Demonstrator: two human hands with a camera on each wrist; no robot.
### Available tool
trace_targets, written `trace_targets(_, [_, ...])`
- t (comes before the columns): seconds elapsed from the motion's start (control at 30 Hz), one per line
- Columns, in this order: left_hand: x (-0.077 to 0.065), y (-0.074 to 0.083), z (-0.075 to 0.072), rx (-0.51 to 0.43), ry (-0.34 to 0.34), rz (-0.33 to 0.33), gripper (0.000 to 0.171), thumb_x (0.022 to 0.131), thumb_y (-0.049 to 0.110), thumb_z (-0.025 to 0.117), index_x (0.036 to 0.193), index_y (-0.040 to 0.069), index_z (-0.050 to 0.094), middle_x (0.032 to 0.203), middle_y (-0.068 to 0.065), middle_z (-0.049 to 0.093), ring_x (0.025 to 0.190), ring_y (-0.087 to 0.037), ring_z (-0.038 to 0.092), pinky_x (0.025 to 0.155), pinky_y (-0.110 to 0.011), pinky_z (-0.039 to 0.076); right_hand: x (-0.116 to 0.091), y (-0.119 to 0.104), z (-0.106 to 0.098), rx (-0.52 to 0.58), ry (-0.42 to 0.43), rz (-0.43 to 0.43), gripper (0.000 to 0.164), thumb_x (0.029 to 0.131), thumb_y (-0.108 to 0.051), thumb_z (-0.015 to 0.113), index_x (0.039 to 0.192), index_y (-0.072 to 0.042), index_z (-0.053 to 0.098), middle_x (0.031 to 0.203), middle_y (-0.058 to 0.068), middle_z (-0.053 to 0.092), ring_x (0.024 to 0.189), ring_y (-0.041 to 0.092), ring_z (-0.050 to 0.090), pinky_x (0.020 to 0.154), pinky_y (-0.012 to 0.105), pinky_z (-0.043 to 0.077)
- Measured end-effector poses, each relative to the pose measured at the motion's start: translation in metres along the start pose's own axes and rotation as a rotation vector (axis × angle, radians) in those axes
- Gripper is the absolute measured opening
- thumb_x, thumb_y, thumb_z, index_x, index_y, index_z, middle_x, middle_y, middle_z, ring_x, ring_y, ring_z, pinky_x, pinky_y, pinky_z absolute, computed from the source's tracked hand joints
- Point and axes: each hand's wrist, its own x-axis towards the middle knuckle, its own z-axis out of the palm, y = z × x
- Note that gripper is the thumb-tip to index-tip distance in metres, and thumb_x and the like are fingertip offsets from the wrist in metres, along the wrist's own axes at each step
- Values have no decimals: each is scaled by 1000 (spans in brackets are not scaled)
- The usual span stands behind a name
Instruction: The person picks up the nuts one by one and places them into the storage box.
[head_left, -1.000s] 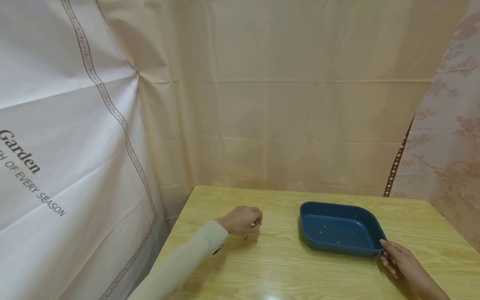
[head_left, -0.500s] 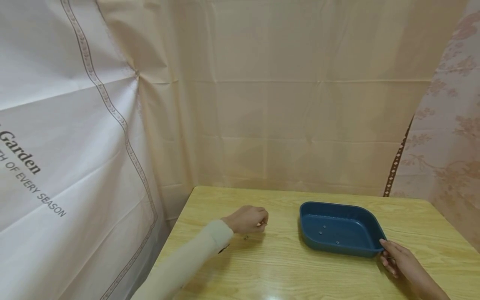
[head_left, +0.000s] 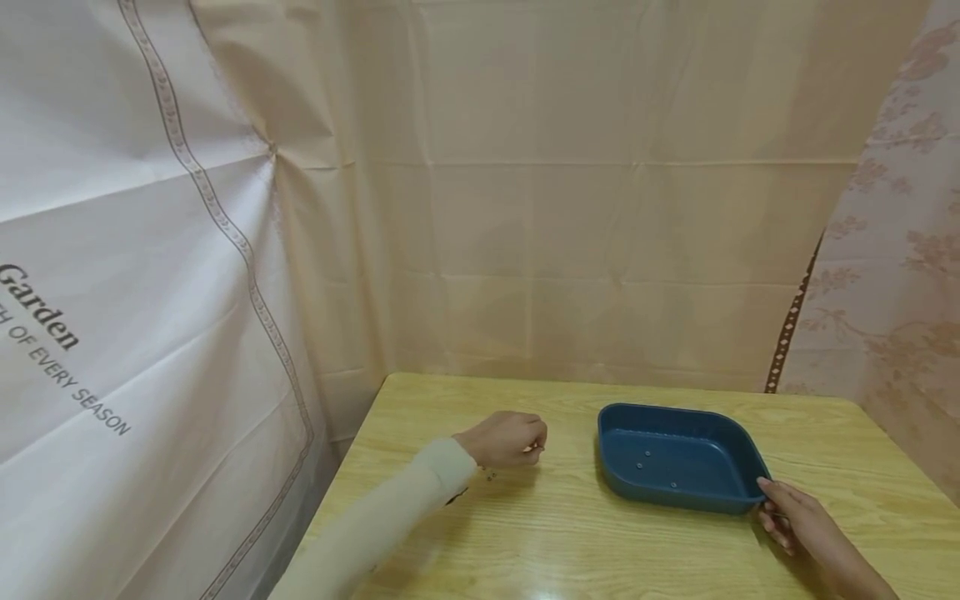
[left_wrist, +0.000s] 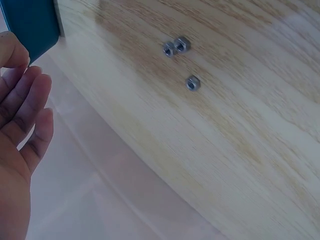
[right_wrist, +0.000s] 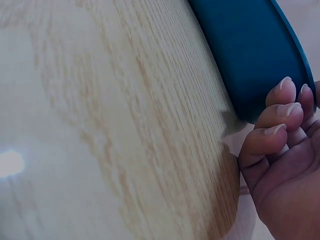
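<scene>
Cloth (head_left: pixel 157 325) printed "Garden", "EVERY SEASON", left fingers (left_wrist: pixel 38 92) curled, hold unclear, right fingers (right_wrist: pixel 278 117) pinching tray (head_left: pixel 693 458)

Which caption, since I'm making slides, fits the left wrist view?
Three metal nuts lie on the table near the left grip, a blue tray beyond.

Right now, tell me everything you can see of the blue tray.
The tray is dark blue and smooth, perhaps plastic, shallow, with a flat floor, raised walls and rounded corners. It sits open side up on the right part of the table, three small pieces, probably nuts, on its floor. The right hand pinches its near right corner.
</scene>
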Motion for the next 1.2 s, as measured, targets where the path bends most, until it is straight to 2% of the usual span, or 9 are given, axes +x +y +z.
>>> trace_targets(0.27, [11,7,-2,9,-6,21,6,102,20,62,103,17,67,96,9,64,76,4,49,66,-10,41,0,2,-1,10,4,12,51,110,-53,36,91,-8,48,77,3,53,57,12,46,54,31,46])
trace_targets(0.73, [36,17,-2,50,22,66,6,101,21,63,103,19,68,98,10,64,75,3,49,67,-11,41,-1,2,0,30,11,-3,52,109,-54,37,92,-7,49,76,3,52,57,12,45,53,31,45])
trace_targets(1.0, [48,23,-3,34,26,90,5,100,20,64,102,18,67,97,9,63,75,3,48,66,-11,41,-2,2,0,8,20,-13,52,110,-53,37,91,-6,50,75,2,52,56,11,45,52,31,45])
trace_targets(1.2, [63,27,-3,35,45,97,5,99,19,62,101,19,67,95,11,62,75,3,49,67,-12,42,1,3,1,23,39,-31,53,110,-53,37,92,-5,50,75,2,51,56,11,44,51,31,44])
